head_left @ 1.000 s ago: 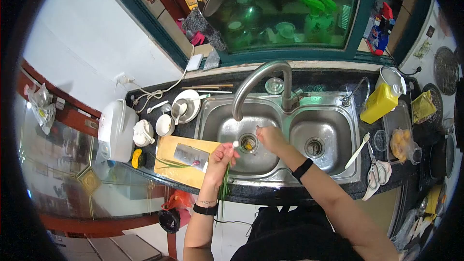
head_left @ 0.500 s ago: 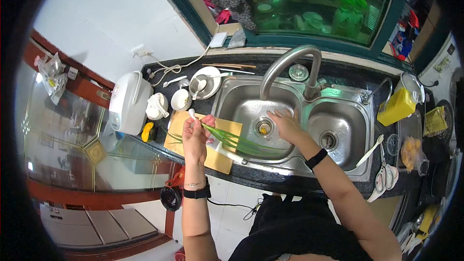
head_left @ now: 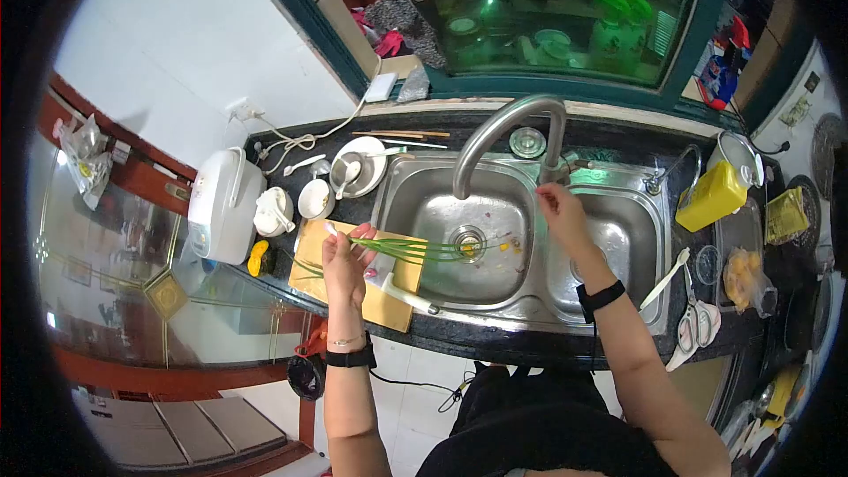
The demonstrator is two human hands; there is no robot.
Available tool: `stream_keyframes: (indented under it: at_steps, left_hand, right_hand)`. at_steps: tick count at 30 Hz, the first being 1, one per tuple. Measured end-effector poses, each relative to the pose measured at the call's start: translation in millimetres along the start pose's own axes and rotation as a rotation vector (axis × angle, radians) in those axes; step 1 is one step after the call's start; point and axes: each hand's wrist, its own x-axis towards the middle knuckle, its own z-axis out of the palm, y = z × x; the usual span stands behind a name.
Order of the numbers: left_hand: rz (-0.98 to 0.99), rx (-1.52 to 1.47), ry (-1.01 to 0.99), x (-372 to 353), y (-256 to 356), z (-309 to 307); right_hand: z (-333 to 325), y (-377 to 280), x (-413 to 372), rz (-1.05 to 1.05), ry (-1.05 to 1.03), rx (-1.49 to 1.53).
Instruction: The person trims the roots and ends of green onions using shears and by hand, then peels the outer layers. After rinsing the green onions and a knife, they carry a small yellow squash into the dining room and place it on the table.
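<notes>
Hands (head_left: pixel 452 238) (one gripping scallions (head_left: pixel 402 250)) work above a steel sink (head_left: pixel 517 287).

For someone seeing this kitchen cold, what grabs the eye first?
Probably the curved metal faucet, arching over the double sink mid-counter. Next come the green onions, held in the left hand with their leaves stretching over the left basin, while the right hand is near the faucet's base. The bright yellow container stands out right of the sink.
</notes>
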Motion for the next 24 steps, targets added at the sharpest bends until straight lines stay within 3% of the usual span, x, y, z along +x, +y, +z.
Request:
stream_keyframes:
  at_steps: [4,6,10,13,17,21,24]
  left_hand:
    - [-0.016,-0.035,-0.047,11,-15,22]
    - [-0.038,-0.053,-0.071,12,-21,38]
    - [-0.01,-0.001,-0.091,14,-29,58]
    - [0.027,-0.012,-0.093,10,-32,70]
    - [0.037,-0.011,-0.106,7,-35,77]
    - [0.039,0.006,-0.039,0,-32,83]
    - [0.076,0.074,-0.029,0,-33,80]
  right_hand:
    - [-14,-7,2,0.118,0.03,0.042]
    - [-2,-31,-9,-0.021,-0.251,0.126]
    - [26,-65,-35,-0.12,-0.402,0.209]
    - [45,-70,-41,-0.202,-0.285,0.057]
    - [59,-67,-36,-0.155,-0.191,-0.02]
    - [62,-62,-34,-0.232,-0.165,0.02]
    - [59,-67,-37,-0.092,-0.263,0.108]
